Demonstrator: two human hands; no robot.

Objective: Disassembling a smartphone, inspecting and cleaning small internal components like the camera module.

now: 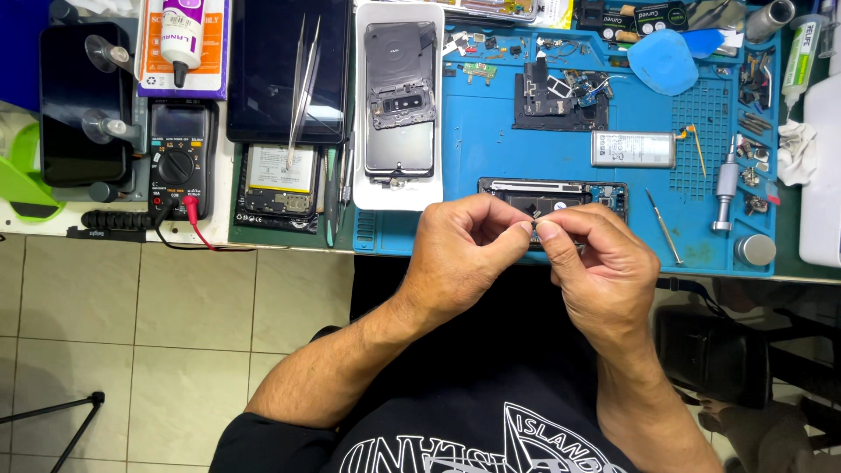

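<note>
Both hands meet fingertip to fingertip just in front of the opened phone frame (554,198), which lies at the near edge of the blue work mat (491,131). Left hand (464,250) and right hand (596,263) are each curled narrow, thumb against forefinger, pinching one tiny dark part (534,229) between them; it is too small to tell what it is. Judging by its size, the part is nearly weightless, thin and easily bent or dropped, so it is best taken by its edges with light pressure. Wrists are bent inward and forearms converge from the body. Beyond the frame on the mat lies a silver battery (632,149); left of the frame sits a phone back housing (399,96) in a white tray (368,197).
</note>
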